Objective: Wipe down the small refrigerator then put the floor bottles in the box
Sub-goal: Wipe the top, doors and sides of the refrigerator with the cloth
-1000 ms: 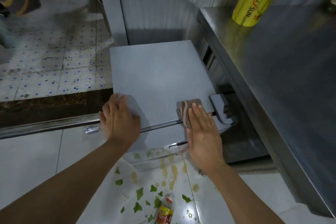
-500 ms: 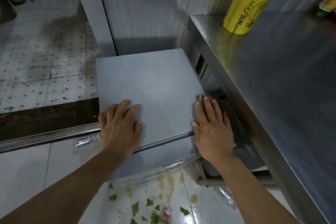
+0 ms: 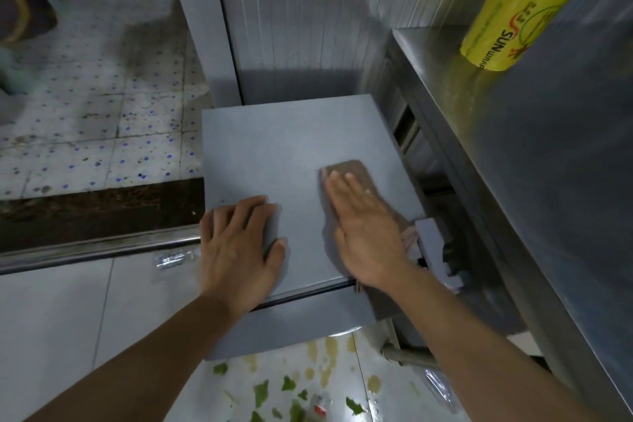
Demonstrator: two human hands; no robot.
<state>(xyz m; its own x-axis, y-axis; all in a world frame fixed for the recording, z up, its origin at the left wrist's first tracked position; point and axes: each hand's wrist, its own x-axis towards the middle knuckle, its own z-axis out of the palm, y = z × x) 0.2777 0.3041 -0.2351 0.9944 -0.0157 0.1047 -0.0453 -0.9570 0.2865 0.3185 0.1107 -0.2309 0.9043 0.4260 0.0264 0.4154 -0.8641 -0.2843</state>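
Small refrigerator (image 3: 291, 147): a low grey box with a flat, matt top, seen from above; it lies directly under both hands, its front edge at the wrists and its door face dropping to the floor below them. Cloth (image 3: 349, 169): a brownish rag spread on the top toward the right edge, its far end showing past the fingertips and a crumpled pale part trailing beside the heel of the palm.

Right hand (image 3: 366, 226): flat, fingers straight and together, pressing the cloth onto the top. Left hand (image 3: 236, 250): spread flat on the near-left corner of the top, fingers relaxed, thumb (image 3: 278, 250) pointing toward the right hand; it holds nothing.

Floor bottle (image 3: 317, 409): partly cut off at the lower edge, between the two forearms, lying on white tiles among green leaf scraps (image 3: 262, 394) and yellowish stains. A crumpled clear plastic piece (image 3: 171, 259) lies on the tiles just left of the left hand. No box is in view.

Counter (image 3: 531, 181): steel, to the right of the right hand, carrying a yellow roll of wrap (image 3: 513, 10) well beyond the fingertips.

Compared with half a second earlier, the right hand with the cloth has moved from the refrigerator's right edge inward onto the top, and more cloth shows ahead of the fingers; the left hand keeps its corner.
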